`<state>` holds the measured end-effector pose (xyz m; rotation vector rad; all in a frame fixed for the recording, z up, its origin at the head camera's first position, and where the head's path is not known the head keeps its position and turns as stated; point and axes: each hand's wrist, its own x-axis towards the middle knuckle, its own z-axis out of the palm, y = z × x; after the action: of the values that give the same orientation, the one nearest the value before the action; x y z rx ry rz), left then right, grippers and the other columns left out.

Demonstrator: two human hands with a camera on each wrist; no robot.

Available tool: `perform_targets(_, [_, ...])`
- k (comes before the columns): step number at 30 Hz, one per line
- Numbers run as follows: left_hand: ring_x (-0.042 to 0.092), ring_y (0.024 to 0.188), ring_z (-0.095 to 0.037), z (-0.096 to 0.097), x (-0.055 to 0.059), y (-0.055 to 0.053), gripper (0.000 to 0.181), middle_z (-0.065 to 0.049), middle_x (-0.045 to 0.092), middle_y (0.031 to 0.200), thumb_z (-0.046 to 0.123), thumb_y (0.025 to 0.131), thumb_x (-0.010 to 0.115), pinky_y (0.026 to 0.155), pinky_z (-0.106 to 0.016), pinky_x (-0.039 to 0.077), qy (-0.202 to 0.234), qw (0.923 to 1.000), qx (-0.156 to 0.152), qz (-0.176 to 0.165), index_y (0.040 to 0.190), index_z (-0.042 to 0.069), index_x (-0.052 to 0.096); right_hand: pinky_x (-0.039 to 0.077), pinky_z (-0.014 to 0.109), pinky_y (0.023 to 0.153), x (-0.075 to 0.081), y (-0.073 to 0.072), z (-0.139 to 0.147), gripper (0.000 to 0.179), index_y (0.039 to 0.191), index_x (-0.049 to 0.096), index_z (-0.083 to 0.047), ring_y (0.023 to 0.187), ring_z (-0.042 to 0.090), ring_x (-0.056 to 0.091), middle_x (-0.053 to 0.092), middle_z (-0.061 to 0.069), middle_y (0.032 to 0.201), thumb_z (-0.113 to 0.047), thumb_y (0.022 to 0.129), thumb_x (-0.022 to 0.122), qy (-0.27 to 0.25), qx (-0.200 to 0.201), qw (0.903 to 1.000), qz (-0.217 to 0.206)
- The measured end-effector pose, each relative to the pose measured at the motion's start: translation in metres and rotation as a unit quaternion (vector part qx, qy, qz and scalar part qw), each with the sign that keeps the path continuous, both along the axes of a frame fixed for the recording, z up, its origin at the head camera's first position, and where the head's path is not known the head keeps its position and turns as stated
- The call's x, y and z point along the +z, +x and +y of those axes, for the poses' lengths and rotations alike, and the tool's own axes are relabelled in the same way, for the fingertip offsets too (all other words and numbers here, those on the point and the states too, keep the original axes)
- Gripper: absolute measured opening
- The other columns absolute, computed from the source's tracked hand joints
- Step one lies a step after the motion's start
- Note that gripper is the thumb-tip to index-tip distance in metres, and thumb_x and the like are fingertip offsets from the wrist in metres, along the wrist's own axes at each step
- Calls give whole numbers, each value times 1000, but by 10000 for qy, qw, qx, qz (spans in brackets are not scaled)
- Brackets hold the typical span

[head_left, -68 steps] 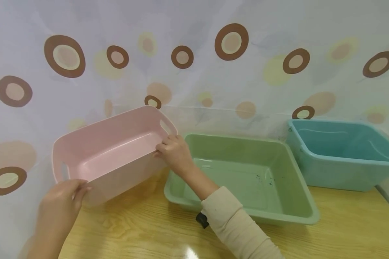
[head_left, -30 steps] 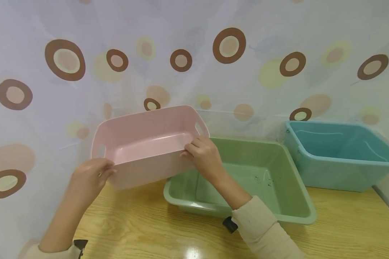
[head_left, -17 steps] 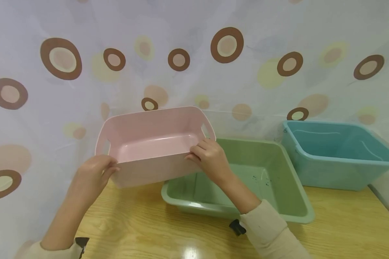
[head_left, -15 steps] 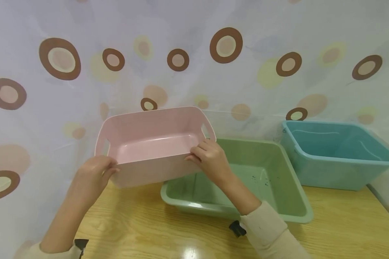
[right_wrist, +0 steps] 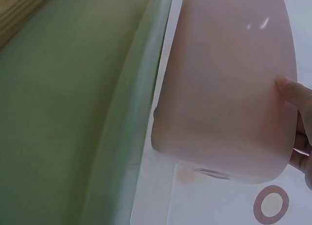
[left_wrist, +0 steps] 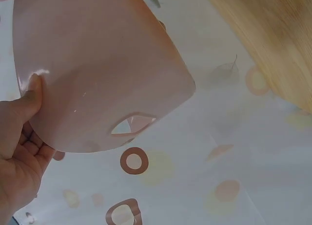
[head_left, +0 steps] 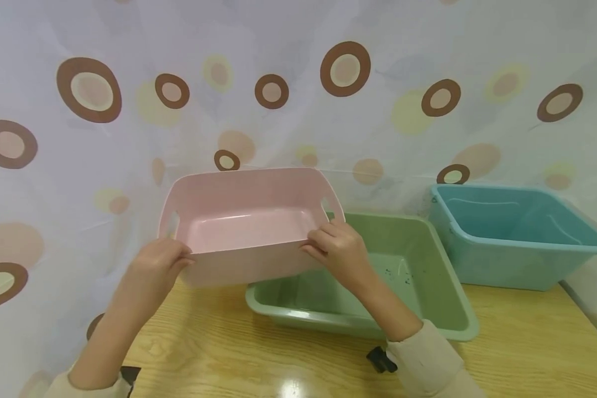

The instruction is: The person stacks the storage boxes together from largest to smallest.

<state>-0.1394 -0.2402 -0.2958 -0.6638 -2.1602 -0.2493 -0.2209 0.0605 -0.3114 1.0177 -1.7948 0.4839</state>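
A pink plastic storage basket (head_left: pixel 249 265) with a cut-out handle at each end is held up in the head view, its opening tilted toward me. My left hand (head_left: pixel 151 271) pinches the near rim at its left corner. Near the right corner, my right hand (head_left: pixel 343 254) pinches the same rim. In the left wrist view the left thumb presses the outer wall of the basket (left_wrist: pixel 107 64), fingers behind the rim. The right wrist view shows the right thumb likewise on the basket's outside (right_wrist: pixel 229 88). Nothing lies inside the basket.
Behind the right forearm sits a green basin (head_left: pixel 428 265) on the wooden table (head_left: pixel 219 342), partly overlapped by the basket. A blue tub (head_left: pixel 507 260) stands at the table's right. A patterned curtain (head_left: pixel 298 127) hangs along the back and left.
Both hands have carried the pink basket rightward from the far left and turned it nearly level, so it now overlaps the green basin's left part. The basin and tub stay put.
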Motion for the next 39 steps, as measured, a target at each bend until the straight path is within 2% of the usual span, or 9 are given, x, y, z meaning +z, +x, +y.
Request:
perform_targets(5, [53, 66, -18, 9, -1, -5, 43, -3, 55, 69, 37, 90, 33, 62, -28, 45, -98, 9997, -221, 96, 77, 2, 55, 43, 26, 51, -5, 5, 14, 24, 66, 59, -7, 56, 16, 49, 58, 1, 61, -17, 59, 80, 66, -48, 10000, -21])
perform_targets(8, [52, 66, -17, 15, -1, -9, 44, -2, 55, 69, 38, 91, 32, 61, -26, 44, -52, 9990, -418, 163, 76, 3, 55, 45, 26, 52, -6, 9, 22, 23, 68, 59, -7, 58, 16, 52, 59, 2, 63, -17, 61, 79, 67, -89, 9999, -41])
perform_targets(11, [52, 65, -17, 20, -2, -12, 44, -1, 56, 69, 38, 92, 32, 62, -27, 45, -55, 9986, -481, 217, 77, 3, 55, 47, 27, 54, -6, 13, 29, 21, 69, 60, -6, 60, 17, 53, 61, 3, 64, -23, 73, 72, 74, -138, 9999, -19])
perform_targets(14, [52, 66, -17, 24, -4, -16, 44, -1, 57, 70, 39, 91, 32, 63, -29, 46, -36, 9982, -579, 128, 78, 4, 55, 48, 28, 54, -5, 16, 36, 30, 69, 61, -6, 60, 17, 54, 61, 4, 64, -32, 84, 58, 29, -190, 9998, 91])
perform_targets(17, [53, 66, -16, 28, -7, -19, 41, -2, 57, 70, 38, 90, 35, 62, -28, 46, 19, 9975, -705, 17, 79, 4, 55, 47, 28, 53, -4, 19, 41, 37, 68, 61, -5, 59, 17, 54, 60, 4, 63, -35, 88, 50, 17, -260, 9996, 146])
perform_targets(25, [53, 64, -15, 42, -8, -26, 38, -2, 59, 70, 36, 89, 38, 59, -27, 47, 50, 9958, -913, 71, 79, 4, 56, 48, 30, 52, 0, 24, 57, 37, 71, 62, -4, 59, 19, 54, 61, 5, 65, -35, 88, 51, 79, -585, 9981, 185])
perform_targets(28, [53, 64, -15, 47, -7, -29, 25, -2, 59, 70, 28, 85, 53, 59, -27, 47, 28, 9949, -1008, 63, 79, 3, 56, 48, 30, 53, 1, 25, 62, 36, 71, 62, -3, 60, 19, 54, 61, 6, 65, -34, 88, 52, 125, -687, 9973, 232])
perform_targets(32, [54, 65, -15, 53, -5, -33, 19, -2, 60, 71, 11, 69, 71, 60, -27, 48, -4, 9944, -1056, -22, 79, 4, 56, 48, 31, 52, 1, 25, 68, 38, 71, 62, -2, 59, 21, 54, 61, 7, 65, -35, 88, 51, 79, -765, 9966, 305])
perform_targets(39, [56, 66, -16, 62, -5, -36, 23, -2, 61, 71, 6, 66, 74, 61, -27, 48, -75, 9933, -1155, -51, 79, 4, 56, 45, 31, 50, -2, 28, 78, 37, 71, 60, -3, 57, 20, 52, 60, 6, 64, -34, 89, 51, 70, -909, 9940, 598])
